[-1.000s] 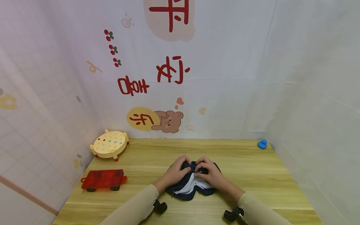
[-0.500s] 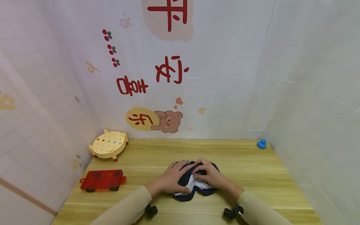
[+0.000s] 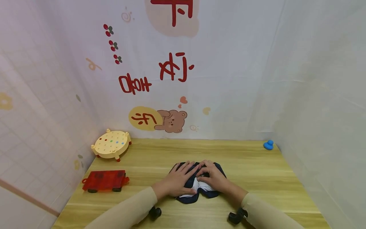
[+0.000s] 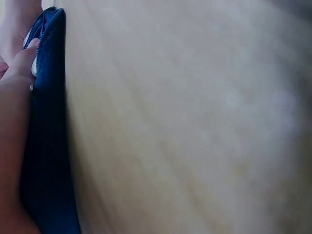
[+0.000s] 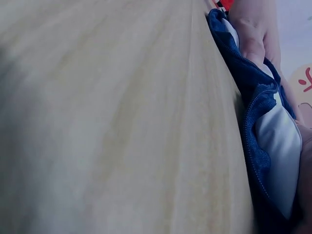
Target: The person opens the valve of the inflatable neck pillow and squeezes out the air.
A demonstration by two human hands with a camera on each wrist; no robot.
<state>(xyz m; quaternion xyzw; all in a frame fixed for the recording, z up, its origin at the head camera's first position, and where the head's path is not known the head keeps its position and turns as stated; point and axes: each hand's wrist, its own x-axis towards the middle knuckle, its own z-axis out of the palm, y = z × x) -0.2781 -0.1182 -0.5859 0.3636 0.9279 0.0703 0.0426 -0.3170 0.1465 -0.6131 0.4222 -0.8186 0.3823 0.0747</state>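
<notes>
A navy zippered pouch with white lining lies unzipped on the table in the head view. My left hand rests on its left half, fingers spread and straight, thumb along the near side. At the middle of the pouch my right hand curls its thumb and fingers together, pinching near the opening; what exactly lies between the fingertips is hidden. The left wrist view catches the pouch's dark side beside the left hand. Zipper teeth and white lining of the pouch show in the right wrist view.
On the left stand a translucent red toy wagon and a round cream pegboard on short legs. A small blue toy sits at the far right corner. Wood-grain table surrounds the pouch; printed white cloth walls enclose it.
My left hand has gone from curled fingers at the pouch's middle to spread flat over its left half. The right hand stays at the middle, almost unmoved.
</notes>
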